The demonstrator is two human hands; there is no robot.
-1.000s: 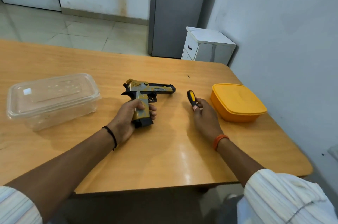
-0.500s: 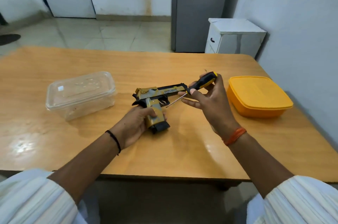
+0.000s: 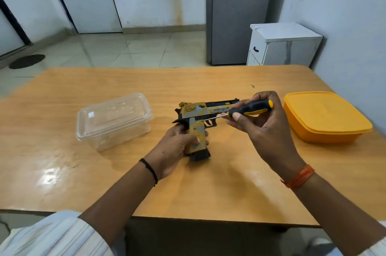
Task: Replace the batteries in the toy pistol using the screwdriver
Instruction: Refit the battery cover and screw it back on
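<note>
Yellow and grey, the pistol [image 3: 199, 113] stands over the middle of the wooden worktop [image 3: 62, 172], its barrel pointing right and its black base just at the surface. Your left hand [image 3: 175, 149] wraps the grip from behind, fingers [image 3: 198, 140] curled tight round its front edge, a thin black band [image 3: 149, 170] at the wrist. Your right hand [image 3: 265, 128] holds the screwdriver [image 3: 249, 107] by its black-and-yellow handle, thumb below and fingertips closed over the top. The thin metal shaft runs left and slightly down, and its tip meets the side of the pistol at a small screw near the top of the grip, just behind the trigger. An orange thread band [image 3: 299, 176] circles the right wrist.

A clear lidded box [image 3: 113, 119] sits on the worktop to the left of the pistol, apart from it. An orange lidded box [image 3: 325, 116] sits to the right, near the worktop's edge by the wall, just beyond your right hand. Behind the worktop stand a grey cabinet [image 3: 236, 13] and a small white cupboard [image 3: 282, 44] on a pale tiled floor [image 3: 125, 50]. White striped sleeves [image 3: 52, 234] show at the bottom edge.
</note>
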